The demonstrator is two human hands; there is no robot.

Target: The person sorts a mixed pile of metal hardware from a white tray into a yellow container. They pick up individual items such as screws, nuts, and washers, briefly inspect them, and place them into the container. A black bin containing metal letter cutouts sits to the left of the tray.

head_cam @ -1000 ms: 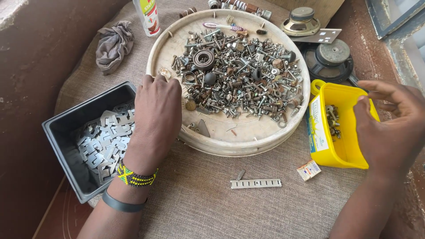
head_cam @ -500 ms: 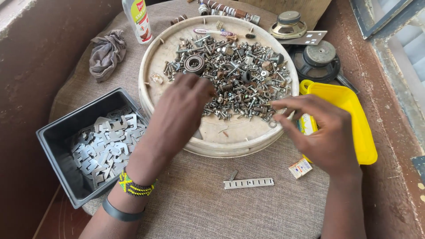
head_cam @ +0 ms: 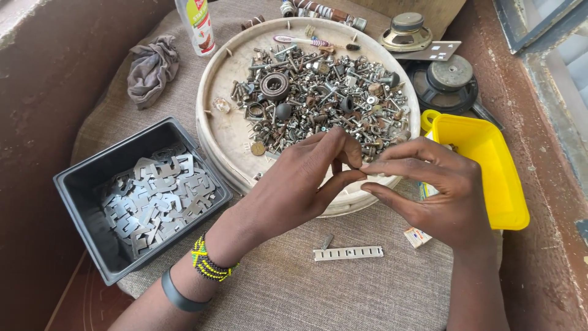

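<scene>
Metal fills the round tray [head_cam: 223,132]: a dense heap of screws [head_cam: 318,98], nuts, washers and a bearing lies across its upper half, unsorted as far as I can see. Over the tray's near rim the two hands meet. The left hand [head_cam: 294,184] and the right hand [head_cam: 435,190] bring thumb and forefinger tips together at one spot, and the fingers seem pinched on something very small between them; it is too tiny and too hidden to name, likely a piece from the heap.

Left of the tray, a black bin [head_cam: 79,184] holds a layer of flat stamped plates [head_cam: 156,202], all of one kind. Right of it, a yellow tub [head_cam: 490,159] looks nearly bare, with only a few bits showing at its far corner behind the right hand.

Judging by this, the sorting seems well short of done: one kind sits in the bin, little in the tub, and most hardware remains in the tray. A slotted strip [head_cam: 348,252] lies loose on the cloth-covered table [head_cam: 288,294] below the hands.
</scene>
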